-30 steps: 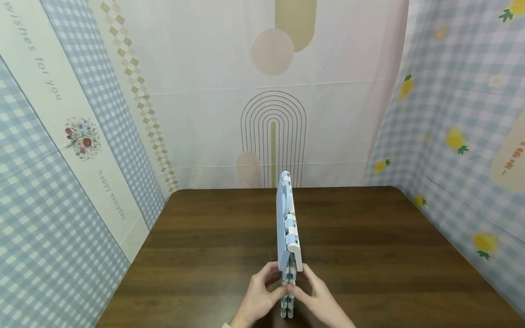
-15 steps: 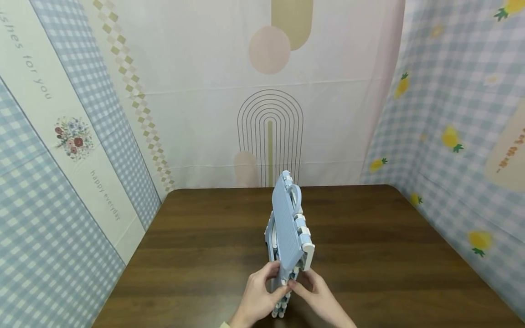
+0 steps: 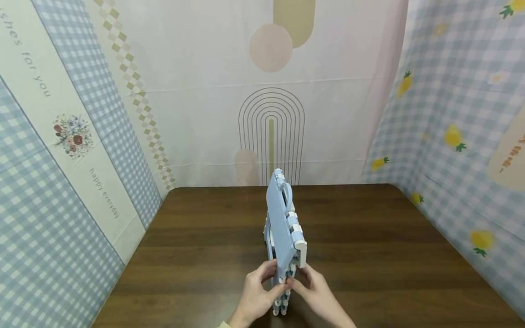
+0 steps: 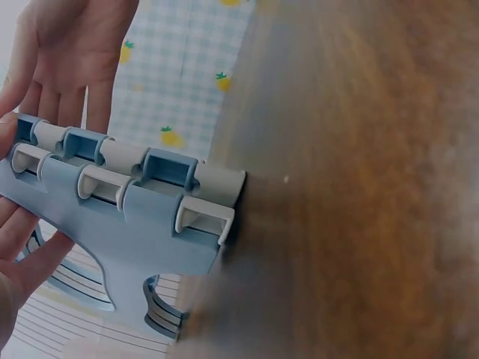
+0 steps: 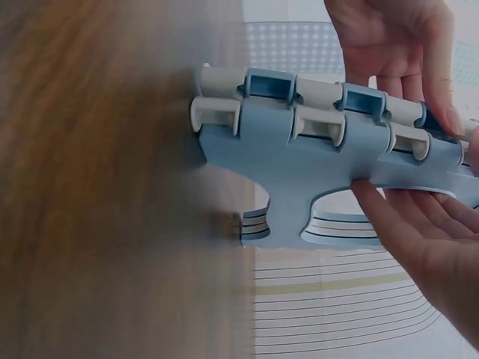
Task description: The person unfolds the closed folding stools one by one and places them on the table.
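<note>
A light-blue and white plastic folding stool stands folded and upright on the wooden table, with its ribbed left panel turned partly into view. A carrying handle juts from its upper edge. My left hand grips the stool's near left side, thumb on the near edge. On the other side, my right hand holds it the same way, the thumbs almost meeting. Close up in the left wrist view, the blue leg panel has white hinge knuckles and curved cutouts. Fingers of the right hand reach to a cutout.
The dark brown wooden table spreads around the stool. Behind it hangs a white cloth backdrop with arch patterns. Blue checked cloths hang at the left and right.
The stool was nearly edge-on, then turned so its ribbed left face shows and a lower leg panel appears behind. It has since shifted slightly left. Both hands keep their hold.
</note>
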A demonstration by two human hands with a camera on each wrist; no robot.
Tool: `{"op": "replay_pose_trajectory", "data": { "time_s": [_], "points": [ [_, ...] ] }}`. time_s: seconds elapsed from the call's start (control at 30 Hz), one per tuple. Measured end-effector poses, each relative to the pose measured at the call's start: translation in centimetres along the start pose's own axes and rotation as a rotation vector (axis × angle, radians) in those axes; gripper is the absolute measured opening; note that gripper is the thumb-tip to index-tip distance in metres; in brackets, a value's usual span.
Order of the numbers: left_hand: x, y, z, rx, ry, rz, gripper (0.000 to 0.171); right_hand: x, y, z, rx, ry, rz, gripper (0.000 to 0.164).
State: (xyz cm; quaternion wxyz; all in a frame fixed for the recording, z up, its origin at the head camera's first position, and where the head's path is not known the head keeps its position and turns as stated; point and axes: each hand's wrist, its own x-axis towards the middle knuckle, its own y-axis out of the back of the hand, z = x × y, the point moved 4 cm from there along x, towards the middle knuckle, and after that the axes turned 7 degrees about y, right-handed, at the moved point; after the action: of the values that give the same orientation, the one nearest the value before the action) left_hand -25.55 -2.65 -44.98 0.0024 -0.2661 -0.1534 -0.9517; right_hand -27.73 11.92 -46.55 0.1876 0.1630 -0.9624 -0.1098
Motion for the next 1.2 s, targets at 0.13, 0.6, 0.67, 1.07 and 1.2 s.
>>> {"op": "replay_pose_trajectory", "data": {
  "time_s": [0.13,0.6,0.67,1.07,1.2],
  "points": [
    [0.3,0.4,0.5,-0.061,0.063,0.006,0.042,0.5,0.5,0.0,-0.025,0.029,-0.019,0.045],
    [-1.1,1.3,1.0,-0.093,0.034,-0.009,0.043,-2.2,3.0,-1.0,-0.105,0.024,0.042,0.045],
    [-1.3,1.2,0.8,-0.094,0.013,-0.015,0.044,-2.7,3.4,-1.1,-0.12,-0.006,0.053,0.046],
    [-1.4,1.3,-1.6,-0.091,-0.037,-0.011,0.045,-3.4,5.5,-1.0,-0.194,0.054,0.054,0.045],
    [-1.3,2.0,-0.4,-0.076,-0.04,-0.016,0.044,-3.5,6.1,-1.1,-0.186,0.069,0.036,0.045]
  ]
}}
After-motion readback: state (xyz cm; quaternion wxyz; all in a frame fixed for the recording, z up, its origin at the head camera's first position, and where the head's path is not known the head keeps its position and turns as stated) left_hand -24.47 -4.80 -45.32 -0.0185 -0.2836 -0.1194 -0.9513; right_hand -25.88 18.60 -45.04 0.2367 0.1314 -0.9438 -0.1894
